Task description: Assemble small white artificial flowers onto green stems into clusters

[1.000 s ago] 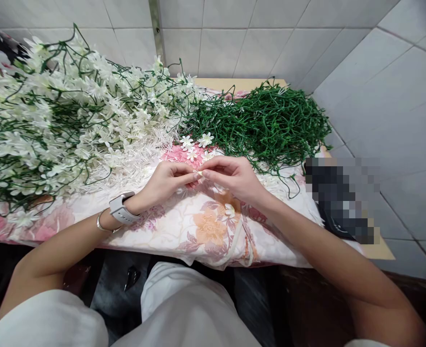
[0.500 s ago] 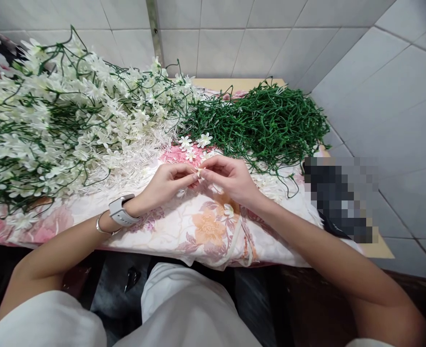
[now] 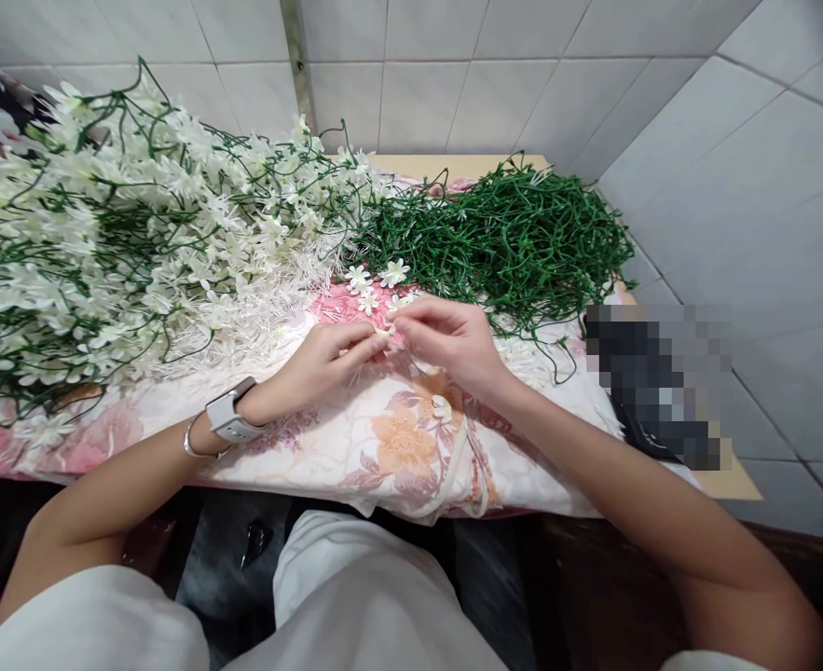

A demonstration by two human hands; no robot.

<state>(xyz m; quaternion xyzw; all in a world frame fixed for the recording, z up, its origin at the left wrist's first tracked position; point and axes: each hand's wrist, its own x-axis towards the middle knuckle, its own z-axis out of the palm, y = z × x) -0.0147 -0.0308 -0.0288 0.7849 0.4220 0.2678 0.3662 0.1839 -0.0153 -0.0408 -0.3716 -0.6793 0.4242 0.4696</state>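
Observation:
My left hand (image 3: 337, 365) pinches a small white artificial flower (image 3: 384, 330) between thumb and forefinger, above the floral cloth. Just to its right, my right hand (image 3: 449, 340) has its thumb and fingertips pressed together at the flower's other side; the fingers hide much of the flower. Several loose white blossoms (image 3: 367, 302) lie right behind the hands on a pink patch of the cloth. Another single blossom (image 3: 442, 407) rests on the cloth in front of my right hand.
White flowers on green stems (image 3: 124, 224) are heaped at the left, beside thin white strands (image 3: 243, 317). A tangled pile of green plastic stems (image 3: 515, 238) lies at the back right. The floral cloth (image 3: 355, 466) covers the table. A blurred dark object (image 3: 641, 373) sits at the right edge.
My right hand has shifted slightly right, and the fingertips of the two hands are a little farther apart. The small flower between them now shows at a different angle.

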